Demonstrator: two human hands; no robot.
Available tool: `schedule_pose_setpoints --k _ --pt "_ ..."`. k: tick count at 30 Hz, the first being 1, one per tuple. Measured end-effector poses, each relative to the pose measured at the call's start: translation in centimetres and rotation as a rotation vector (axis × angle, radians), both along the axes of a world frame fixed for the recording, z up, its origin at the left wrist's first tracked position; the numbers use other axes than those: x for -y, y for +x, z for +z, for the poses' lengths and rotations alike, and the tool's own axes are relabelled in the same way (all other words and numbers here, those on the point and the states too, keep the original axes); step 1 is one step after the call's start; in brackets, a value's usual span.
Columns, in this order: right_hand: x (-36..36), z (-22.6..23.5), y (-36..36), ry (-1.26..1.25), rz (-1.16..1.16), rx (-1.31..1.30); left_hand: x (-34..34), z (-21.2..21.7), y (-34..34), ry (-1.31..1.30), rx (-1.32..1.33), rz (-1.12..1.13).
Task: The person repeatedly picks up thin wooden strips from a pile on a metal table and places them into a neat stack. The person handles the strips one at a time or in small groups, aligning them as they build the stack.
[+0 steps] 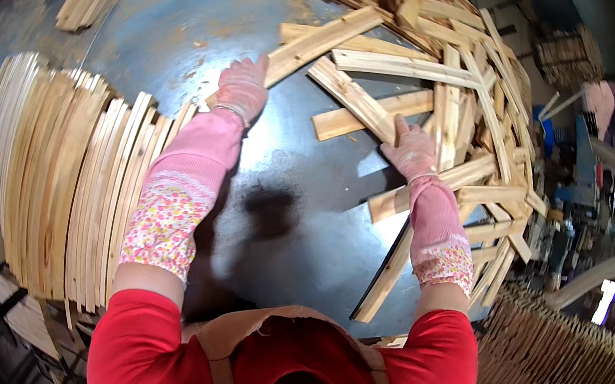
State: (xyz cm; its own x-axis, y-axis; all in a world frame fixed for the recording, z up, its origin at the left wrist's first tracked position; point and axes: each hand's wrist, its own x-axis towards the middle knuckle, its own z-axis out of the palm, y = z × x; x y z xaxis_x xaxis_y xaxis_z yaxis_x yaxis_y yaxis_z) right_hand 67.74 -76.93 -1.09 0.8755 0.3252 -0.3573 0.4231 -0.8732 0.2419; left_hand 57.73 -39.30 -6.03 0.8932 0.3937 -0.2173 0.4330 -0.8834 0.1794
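My left hand (243, 89), in a pinkish glove, is closed over the left end of a pale wooden slat (328, 42). The slat slants up to the right, its far end lying over other slats. My right hand (411, 153), gloved alike, has its thumb and forefinger on either side of the near end of another slat (353, 96). That slat tilts up to the left and crosses over a flat-lying slat (337, 122). The remaining fingers of my right hand are partly hidden.
Beneath everything is a grey metal tabletop (298, 262). Neat rows of slats (72, 181) stand along its left side. A jumbled heap of slats (468, 86) covers the right edge. Stacked wood (549, 347) sits below at the lower right, near machinery (571, 231).
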Motion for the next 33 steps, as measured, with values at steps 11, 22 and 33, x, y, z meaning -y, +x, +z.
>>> schedule_pose_setpoints --k 11,22,33 --pt "5.1 -0.3 -12.7 1.769 -0.833 -1.034 4.2 5.6 -9.4 -1.878 -0.068 0.095" --pt "-6.3 -5.7 -26.0 1.913 -1.192 -1.103 9.8 4.8 -34.9 -1.06 0.074 0.285" --pt "-13.9 -6.8 -32.4 1.925 -1.189 -0.885 9.5 4.7 -49.7 -0.135 0.457 0.174"
